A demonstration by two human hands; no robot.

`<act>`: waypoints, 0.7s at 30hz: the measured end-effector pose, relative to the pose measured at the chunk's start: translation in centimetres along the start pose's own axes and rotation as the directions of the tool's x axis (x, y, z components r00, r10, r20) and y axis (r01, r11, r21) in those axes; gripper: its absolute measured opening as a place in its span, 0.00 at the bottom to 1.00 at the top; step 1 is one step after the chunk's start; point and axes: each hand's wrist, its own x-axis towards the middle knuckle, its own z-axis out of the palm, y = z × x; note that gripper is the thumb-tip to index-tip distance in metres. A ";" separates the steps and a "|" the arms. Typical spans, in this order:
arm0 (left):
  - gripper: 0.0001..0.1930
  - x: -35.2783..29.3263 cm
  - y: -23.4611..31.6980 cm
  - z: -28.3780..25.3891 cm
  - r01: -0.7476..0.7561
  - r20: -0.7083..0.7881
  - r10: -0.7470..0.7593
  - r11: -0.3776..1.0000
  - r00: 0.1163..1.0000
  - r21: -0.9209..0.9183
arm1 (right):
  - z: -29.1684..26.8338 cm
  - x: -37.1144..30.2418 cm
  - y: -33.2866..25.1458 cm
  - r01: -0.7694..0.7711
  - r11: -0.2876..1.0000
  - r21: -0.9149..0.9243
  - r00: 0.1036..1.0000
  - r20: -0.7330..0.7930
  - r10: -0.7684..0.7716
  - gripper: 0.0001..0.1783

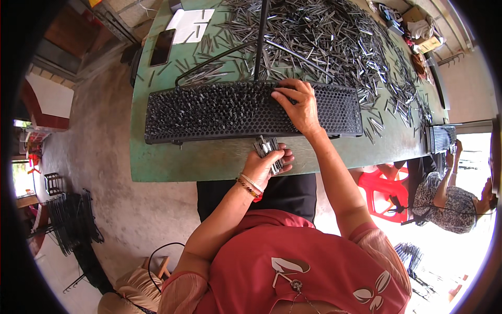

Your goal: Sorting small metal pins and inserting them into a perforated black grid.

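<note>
A long black rack full of round holes (334, 112) stands tilted across the green table in front of me. Its left part and middle are filled with upright grey metal sticks (198, 112), while the holes toward the right end show bare. My left hand (265, 163), just below the rack's front edge, is closed around a bundle of thin metal sticks (267, 148). Over the rack, right of the filled holes, my right hand (302, 107) has its thumb and fingertips pinched at the surface. Whatever is between those fingertips is too small or hidden to make out.
Loose metal sticks (340, 42) heap behind the rack. A thin black metal frame (260, 42) rises there. Paper (191, 29) and a phone (163, 47) lie back left on the green table (162, 170). Another person (449, 201) works at right, near a red stool (381, 193).
</note>
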 end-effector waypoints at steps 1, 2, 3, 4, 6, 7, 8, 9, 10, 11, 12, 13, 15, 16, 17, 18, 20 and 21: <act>0.08 0.0 0.0 0.0 -0.002 0.008 0.002 1.000 1.000 -0.007 | -0.1 0.0 0.1 0.007 1.000 -0.003 1.000 0.004 -0.007 0.09; 0.08 0.0 0.0 0.0 -0.002 0.009 0.002 1.000 1.000 -0.007 | -0.1 0.0 0.2 0.015 1.000 -0.006 1.000 0.007 -0.015 0.09; 0.08 0.1 0.1 0.1 -0.001 0.006 0.001 1.000 1.000 0.003 | -0.1 0.0 0.3 0.016 1.000 -0.007 1.000 0.007 -0.016 0.09; 0.08 0.1 0.1 0.1 0.000 0.002 0.000 1.000 1.000 0.014 | -0.1 0.1 0.2 0.015 1.000 0.009 1.000 0.006 -0.015 0.10; 0.08 0.1 0.1 0.1 -0.001 0.005 0.001 1.000 1.000 0.005 | 0.0 0.4 0.1 0.015 1.000 0.025 1.000 0.004 -0.015 0.10; 0.08 0.0 0.1 0.0 -0.001 0.007 0.001 1.000 1.000 -0.003 | 0.0 0.8 -0.3 0.027 1.000 0.002 1.000 -0.008 -0.027 0.10; 0.08 0.0 0.1 0.0 -0.001 0.006 0.001 1.000 1.000 -0.004 | 0.0 1.0 -0.5 0.038 0.999 -0.021 0.999 -0.020 -0.038 0.10; 0.08 -0.1 0.2 0.0 -0.001 -0.001 0.001 1.000 1.000 0.004 | 0.1 1.0 -0.5 0.038 0.999 -0.020 0.999 -0.019 -0.038 0.10; 0.08 -0.1 0.2 0.1 -0.001 -0.006 0.001 1.000 1.000 0.014 | -0.1 1.1 -0.4 0.089 0.995 -0.035 0.996 0.033 -0.088 0.09; 0.08 -0.1 0.2 0.1 -0.001 -0.005 0.002 1.000 1.000 0.013 | -0.2 1.1 -0.3 0.141 0.989 -0.046 0.987 0.086 -0.136 0.09; 0.08 -0.1 0.2 0.0 -0.006 0.010 0.006 1.000 1.000 0.001 | -0.4 1.0 -0.2 0.141 0.989 -0.047 0.987 0.086 -0.137 0.09; 0.08 -0.1 0.1 0.0 -0.011 0.026 0.012 1.000 1.000 -0.010 | -0.5 0.8 -0.1 0.159 0.986 -0.043 0.985 0.079 -0.155 0.09; 0.08 -0.1 0.3 0.2 -0.011 0.028 0.011 1.000 1.000 -0.009 | -0.4 0.4 0.0 0.176 0.984 -0.040 0.982 0.072 -0.173 0.09; 0.09 -0.2 0.4 0.2 -0.009 0.028 0.009 1.000 1.000 -0.009 | -0.3 0.3 -0.2 0.176 0.983 -0.049 0.983 0.054 -0.174 0.09; 0.09 0.0 0.3 0.1 -0.008 0.027 0.008 1.000 1.000 -0.009 | -0.2 0.2 -0.3 0.176 0.983 -0.059 0.984 0.036 -0.174 0.09; 0.10 0.3 0.2 -0.2 -0.007 0.035 0.007 1.000 0.999 -0.005 | -0.2 0.2 -0.4 0.175 0.983 -0.059 0.984 0.036 -0.173 0.09; 0.11 0.7 0.0 -0.7 -0.006 0.041 0.006 1.000 0.999 0.000 | -0.4 0.5 -0.7 0.185 0.975 -0.123 0.983 0.024 -0.183 0.09; 0.11 0.8 0.0 -0.8 -0.012 0.030 0.012 1.000 0.999 0.004 | -0.3 0.5 -0.6 0.184 0.975 -0.122 0.983 0.024 -0.182 0.09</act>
